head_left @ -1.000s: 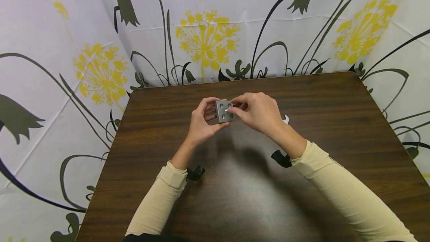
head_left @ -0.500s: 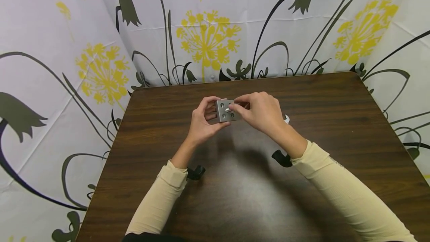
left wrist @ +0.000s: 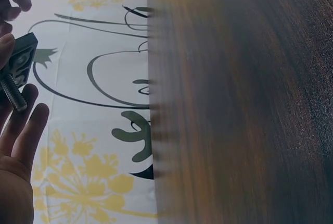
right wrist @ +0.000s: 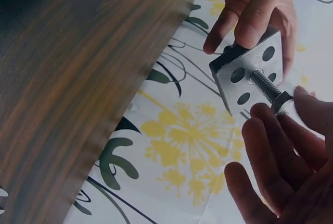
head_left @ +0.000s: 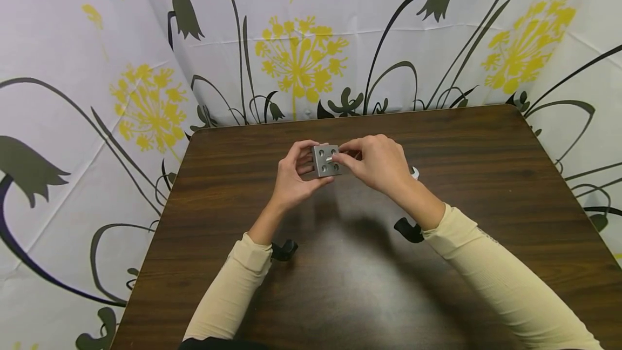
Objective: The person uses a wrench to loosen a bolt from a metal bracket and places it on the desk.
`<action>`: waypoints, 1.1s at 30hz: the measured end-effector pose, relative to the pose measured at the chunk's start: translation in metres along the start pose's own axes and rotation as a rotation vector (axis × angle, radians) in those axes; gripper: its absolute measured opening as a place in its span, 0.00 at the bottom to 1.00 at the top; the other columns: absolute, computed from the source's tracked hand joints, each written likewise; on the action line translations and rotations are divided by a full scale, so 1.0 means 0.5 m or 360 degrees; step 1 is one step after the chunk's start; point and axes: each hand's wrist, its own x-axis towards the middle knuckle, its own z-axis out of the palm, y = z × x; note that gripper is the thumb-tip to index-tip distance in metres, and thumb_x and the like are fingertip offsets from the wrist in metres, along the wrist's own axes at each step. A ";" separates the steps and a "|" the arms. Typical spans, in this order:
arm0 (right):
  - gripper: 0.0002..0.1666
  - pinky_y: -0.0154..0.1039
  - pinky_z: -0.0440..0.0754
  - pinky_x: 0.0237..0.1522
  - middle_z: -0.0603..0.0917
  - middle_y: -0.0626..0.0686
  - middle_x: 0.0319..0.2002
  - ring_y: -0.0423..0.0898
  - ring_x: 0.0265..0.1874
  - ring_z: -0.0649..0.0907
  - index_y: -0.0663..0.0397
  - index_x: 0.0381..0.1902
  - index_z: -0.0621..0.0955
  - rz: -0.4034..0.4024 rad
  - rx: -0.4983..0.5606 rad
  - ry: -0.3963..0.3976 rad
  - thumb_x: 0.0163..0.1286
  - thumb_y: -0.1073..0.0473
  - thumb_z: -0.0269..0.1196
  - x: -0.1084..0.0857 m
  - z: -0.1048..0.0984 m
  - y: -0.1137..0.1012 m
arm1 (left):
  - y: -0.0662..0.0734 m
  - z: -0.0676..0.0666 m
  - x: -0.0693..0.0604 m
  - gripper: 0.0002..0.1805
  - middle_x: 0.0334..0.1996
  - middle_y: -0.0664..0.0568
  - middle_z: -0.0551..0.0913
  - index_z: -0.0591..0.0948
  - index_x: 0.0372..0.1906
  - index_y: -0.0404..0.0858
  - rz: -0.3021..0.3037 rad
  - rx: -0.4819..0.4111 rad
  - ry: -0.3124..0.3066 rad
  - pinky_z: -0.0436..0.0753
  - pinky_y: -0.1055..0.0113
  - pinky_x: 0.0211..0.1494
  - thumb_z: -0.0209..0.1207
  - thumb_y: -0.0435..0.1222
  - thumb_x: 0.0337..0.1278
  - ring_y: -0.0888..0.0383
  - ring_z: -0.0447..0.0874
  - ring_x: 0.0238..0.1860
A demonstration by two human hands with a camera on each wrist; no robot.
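Block: the metal block [right wrist: 248, 86] is up in the air above the bench [head_left: 233, 169], between your two hands.
Left hand: your left hand [head_left: 293, 177] pinches the block by its edges, thumb along the lower one.
Right hand: your right hand [head_left: 380, 161] pinches the bolt [right wrist: 266, 87] near its wide end, between thumb and fingers.
Bolt, done: its thread meets the middle of the block's face, so you seem to have it started in the centre hole.
Bolt, left: bare thread shows between face and wide end; by the look of it, you haven't seated it.
Bolt depth: the left wrist view catches a threaded end, but cropping means you can't tell how far it goes through.
Four outer holes: you have nothing visible in them.
Wrench: the wrench [head_left: 414, 172] lies on the bench behind your right wrist, partly hidden, not in use.
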 end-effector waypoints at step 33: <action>0.15 0.40 0.76 0.24 0.85 0.42 0.34 0.39 0.27 0.82 0.45 0.46 0.88 -0.0098 -0.0002 -0.0062 0.62 0.51 0.72 -0.005 0.002 0.002 | -0.016 0.004 -0.004 0.38 0.57 0.41 0.81 0.70 0.58 0.28 -0.0007 -0.0029 -0.0010 0.83 0.50 0.48 0.75 0.21 0.36 0.48 0.83 0.52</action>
